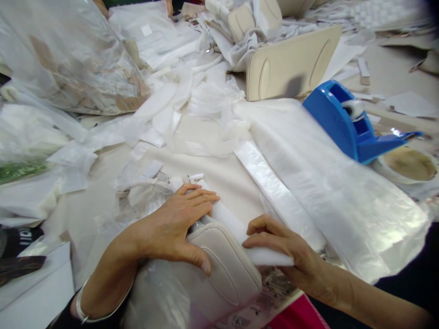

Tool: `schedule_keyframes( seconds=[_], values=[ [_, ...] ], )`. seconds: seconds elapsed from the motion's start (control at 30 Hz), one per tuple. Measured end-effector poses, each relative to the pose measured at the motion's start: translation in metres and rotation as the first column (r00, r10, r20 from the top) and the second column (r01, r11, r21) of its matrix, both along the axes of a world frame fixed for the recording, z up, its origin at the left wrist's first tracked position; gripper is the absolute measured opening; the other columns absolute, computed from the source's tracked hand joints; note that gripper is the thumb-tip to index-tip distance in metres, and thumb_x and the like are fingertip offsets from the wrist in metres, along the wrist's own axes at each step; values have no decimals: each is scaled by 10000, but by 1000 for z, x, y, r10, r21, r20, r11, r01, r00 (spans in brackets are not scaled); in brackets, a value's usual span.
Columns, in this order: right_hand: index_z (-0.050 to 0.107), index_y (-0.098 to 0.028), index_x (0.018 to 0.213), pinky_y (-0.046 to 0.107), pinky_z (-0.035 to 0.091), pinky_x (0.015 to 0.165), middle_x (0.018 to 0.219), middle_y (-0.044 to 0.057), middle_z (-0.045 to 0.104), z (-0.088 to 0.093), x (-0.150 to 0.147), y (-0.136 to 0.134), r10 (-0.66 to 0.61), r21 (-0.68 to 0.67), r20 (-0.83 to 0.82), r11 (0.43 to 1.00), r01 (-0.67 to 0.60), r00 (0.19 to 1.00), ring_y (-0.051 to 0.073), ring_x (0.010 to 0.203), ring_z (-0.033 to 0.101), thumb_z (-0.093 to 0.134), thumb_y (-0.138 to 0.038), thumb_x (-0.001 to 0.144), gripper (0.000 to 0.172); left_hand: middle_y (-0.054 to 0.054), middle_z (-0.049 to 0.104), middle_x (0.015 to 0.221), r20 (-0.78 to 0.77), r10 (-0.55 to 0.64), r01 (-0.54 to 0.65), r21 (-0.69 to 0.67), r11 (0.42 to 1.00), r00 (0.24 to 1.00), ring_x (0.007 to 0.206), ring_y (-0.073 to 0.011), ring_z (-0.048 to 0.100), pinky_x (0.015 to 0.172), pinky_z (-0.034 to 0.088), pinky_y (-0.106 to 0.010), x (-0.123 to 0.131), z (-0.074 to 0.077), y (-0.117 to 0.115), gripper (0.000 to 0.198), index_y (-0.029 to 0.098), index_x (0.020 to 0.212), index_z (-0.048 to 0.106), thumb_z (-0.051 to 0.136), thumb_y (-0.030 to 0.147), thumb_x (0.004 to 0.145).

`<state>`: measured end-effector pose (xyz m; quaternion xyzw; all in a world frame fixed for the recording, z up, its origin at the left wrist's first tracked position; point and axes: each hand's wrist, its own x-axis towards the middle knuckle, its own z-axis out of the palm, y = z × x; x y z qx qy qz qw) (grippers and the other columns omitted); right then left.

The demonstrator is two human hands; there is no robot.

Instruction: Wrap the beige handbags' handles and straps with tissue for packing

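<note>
A cream stitched leather bag lies at the bottom centre, its lower left part among clear plastic. My left hand grips it, with the thumb on its front face and the fingers stretched over the far edge. Along the bag's far right side runs a strip of white foam sheet. My right hand pinches this strip between thumb and bent fingers near the bag's right corner. What the left fingertips press on behind the bag is partly hidden.
Right of centre, a blue tape dispenser sits by a tape roll and a stack of clear plastic bags. Behind them stands a cream leather panel. A large plastic-wrapped bundle fills the upper left. Another person's hand shows at the top.
</note>
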<state>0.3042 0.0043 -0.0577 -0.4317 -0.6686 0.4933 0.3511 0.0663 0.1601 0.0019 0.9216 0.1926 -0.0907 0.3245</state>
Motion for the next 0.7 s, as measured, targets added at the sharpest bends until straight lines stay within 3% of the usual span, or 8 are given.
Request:
schedule_keyframes(
  seconds=[0.07,0.13,0.23,0.33,0.47,0.6,0.7],
  values=[
    [628,-195,1012,264,484,718,879,44,594,1,-11,5,-136,-120,-19,984,132,991,153,789,577,512,-231,888,174,-118,506,1406,0,3,-3,9,1000,1000,1312,-320,429,1172,109,-463,0,-1,-1,660,197,930,605,698,749,578],
    [581,-198,918,221,422,600,710,-25,536,2,-20,10,-244,-287,17,928,238,970,122,654,509,594,-209,827,93,-124,514,1397,8,9,-9,18,1000,1000,1312,-324,430,1170,117,-471,-1,-2,-2,685,193,948,609,690,760,572],
    [511,-192,751,194,331,515,614,-62,467,6,-29,18,-249,-465,11,856,225,968,94,579,429,621,-163,767,115,-143,529,1377,30,16,-17,30,999,999,1310,-329,432,1165,142,-483,-1,-5,-3,782,179,1053,603,674,784,561],
    [495,-179,638,191,275,486,576,-55,444,8,-33,30,-108,-474,57,872,122,993,82,549,392,564,-122,750,143,-160,531,1369,48,29,-31,48,998,998,1308,-329,434,1162,145,-494,0,-8,-6,851,167,1126,582,647,805,567],
    [490,-176,589,196,251,479,534,-55,427,13,-35,42,43,-390,209,920,43,977,77,519,385,535,-64,680,151,-161,529,1368,76,48,-53,67,996,996,1307,-327,433,1163,143,-475,1,-13,-8,819,163,1052,605,623,825,569],
    [534,-206,848,189,330,511,619,-64,511,17,-31,34,-48,-404,127,910,95,991,91,553,472,526,-51,698,215,-166,532,1363,88,66,-73,75,995,994,1301,-328,441,1159,148,-470,0,-15,-9,887,153,1140,582,622,828,565],
    [496,-204,800,196,388,541,653,-48,551,14,-27,24,-145,-490,-31,865,112,989,104,592,539,544,-104,750,122,-170,531,1360,102,75,-84,87,993,992,1300,-327,441,1161,137,-459,-1,-16,-10,890,144,1118,587,617,836,558]
  ],
)
